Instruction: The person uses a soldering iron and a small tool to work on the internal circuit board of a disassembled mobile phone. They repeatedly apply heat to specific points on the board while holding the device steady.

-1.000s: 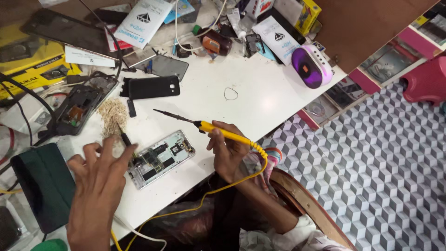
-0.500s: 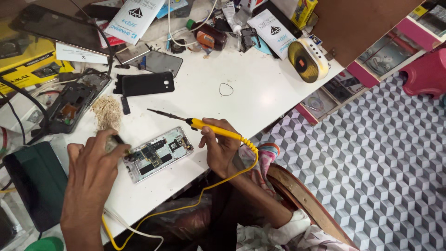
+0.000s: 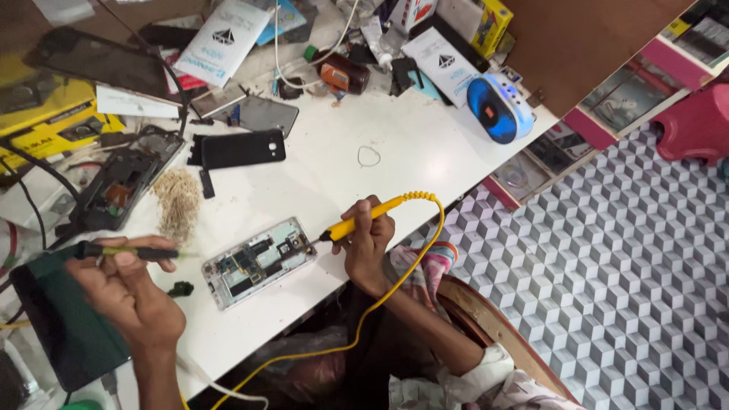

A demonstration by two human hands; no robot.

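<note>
An opened phone (image 3: 258, 262) with its circuit board showing lies on the white table (image 3: 425, 144) in front of me. My right hand (image 3: 368, 243) grips a yellow soldering iron (image 3: 364, 216), and its tip touches the right end of the phone's board. A yellow cable (image 3: 414, 266) runs from the iron down past the table edge. My left hand (image 3: 125, 292) is left of the phone and holds a thin dark tool with a greenish handle (image 3: 129, 250), lifted level above the table. A small black part (image 3: 181, 288) lies near that hand.
A tuft of brass-coloured wool (image 3: 178, 201) and a black phone cover (image 3: 243, 148) lie behind the phone. Another stripped phone (image 3: 114, 190) is at left, a dark green pad (image 3: 64, 334) under my left arm. Boxes, cables and a blue round speaker (image 3: 497, 106) crowd the back.
The soldering iron swung round and came down from above the table onto the phone's right end. My left hand left the phone's left edge and lifted the thin tool. The view shifted.
</note>
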